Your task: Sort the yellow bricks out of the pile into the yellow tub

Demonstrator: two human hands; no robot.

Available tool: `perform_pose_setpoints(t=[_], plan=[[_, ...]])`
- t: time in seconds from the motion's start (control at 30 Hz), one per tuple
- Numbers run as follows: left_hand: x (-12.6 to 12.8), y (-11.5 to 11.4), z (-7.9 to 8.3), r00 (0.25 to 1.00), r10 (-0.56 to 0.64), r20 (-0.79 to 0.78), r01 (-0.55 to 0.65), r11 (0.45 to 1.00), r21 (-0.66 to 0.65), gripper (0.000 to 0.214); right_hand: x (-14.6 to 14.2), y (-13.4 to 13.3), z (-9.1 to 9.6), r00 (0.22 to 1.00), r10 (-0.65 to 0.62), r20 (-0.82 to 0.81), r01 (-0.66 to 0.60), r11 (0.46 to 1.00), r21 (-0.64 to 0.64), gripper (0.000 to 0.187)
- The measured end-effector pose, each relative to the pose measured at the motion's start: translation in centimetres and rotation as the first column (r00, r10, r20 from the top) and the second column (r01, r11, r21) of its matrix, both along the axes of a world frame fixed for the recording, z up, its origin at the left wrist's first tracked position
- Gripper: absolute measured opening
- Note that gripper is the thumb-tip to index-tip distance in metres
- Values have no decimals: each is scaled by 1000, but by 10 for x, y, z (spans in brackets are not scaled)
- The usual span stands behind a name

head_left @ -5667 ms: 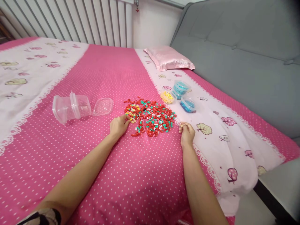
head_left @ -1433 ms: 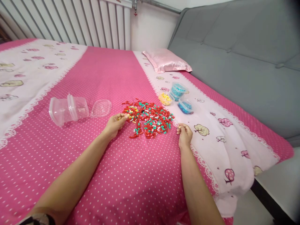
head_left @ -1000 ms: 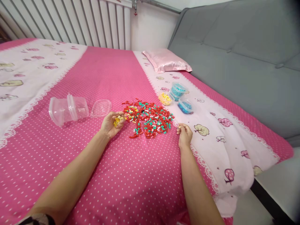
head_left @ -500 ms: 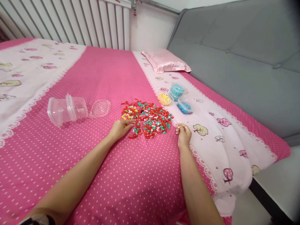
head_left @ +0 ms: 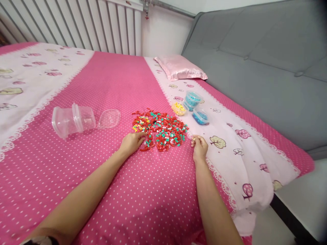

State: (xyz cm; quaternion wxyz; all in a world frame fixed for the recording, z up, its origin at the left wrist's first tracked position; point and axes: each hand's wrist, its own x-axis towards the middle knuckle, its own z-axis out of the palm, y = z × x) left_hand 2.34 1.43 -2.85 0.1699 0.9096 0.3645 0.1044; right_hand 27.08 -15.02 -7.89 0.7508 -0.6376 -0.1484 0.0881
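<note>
A loose pile of small plastic pieces (head_left: 167, 131), mostly red with green, white, pink and yellow ones mixed in, lies on the pink polka-dot bedding (head_left: 143, 190). My left hand (head_left: 132, 142) reaches the pile's lower left edge, thumb and fingertips pinched close together among the pieces. Whatever is between them is too small to name. Just right of the pile, my right hand (head_left: 200, 148) is closed, its fingers curled in. Something pale shows at its fingertips, but I cannot make it out.
Beyond the pile stand a tub of yellow pieces (head_left: 179, 109), a tub of light-blue pieces (head_left: 192, 99) and a tub of darker blue pieces (head_left: 200, 116). Clear plastic containers (head_left: 65, 122) lie at left beside a clear lid (head_left: 109, 119). A pink pillow (head_left: 180, 67) rests near the grey headboard (head_left: 255, 68).
My left fingers have drawn in and bent down at the pile's edge. The right hand keeps its place and closed shape. The view has shifted very slightly.
</note>
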Motion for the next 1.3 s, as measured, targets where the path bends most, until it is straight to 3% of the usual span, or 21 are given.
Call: perform_pose_setpoints(t=[0.33,0.5,0.53,0.57,0.63,0.7,0.73,0.9,1.03,1.3], plan=[[1,1,-1,990,78,116,-64,991,-115,21,-1,0,1,1000,-4,-5,4,1000,-5,21],[1,3,0,943,135,303,-65,971,-228,12,-2,0,2,1000,-1,1,1,1000,-5,21],[1,3,2,909,179,376,-62,951,-304,12,-2,0,2,1000,0,4,0,1000,-6,21],[1,4,5,852,251,460,-37,905,-424,12,-2,0,2,1000,1,7,-1,1000,-8,21],[0,5,12,696,441,567,93,728,-680,12,-2,0,2,1000,5,13,-5,1000,-14,21],[-2,5,20,580,592,560,251,525,-813,14,-3,-1,2,1000,9,20,-9,1000,-23,21],[-3,6,24,555,630,543,301,457,-837,15,-3,-1,2,1000,10,24,-10,1000,-29,21],[-7,10,36,526,716,458,413,256,-874,14,-4,-1,1,999,5,53,-1,997,-78,22],[-12,12,39,508,751,422,486,155,-860,21,-4,0,-1,995,-1,96,17,987,-160,23],[-29,15,37,415,818,398,565,111,-817,18,-2,4,-8,985,-28,171,78,953,-294,26]])
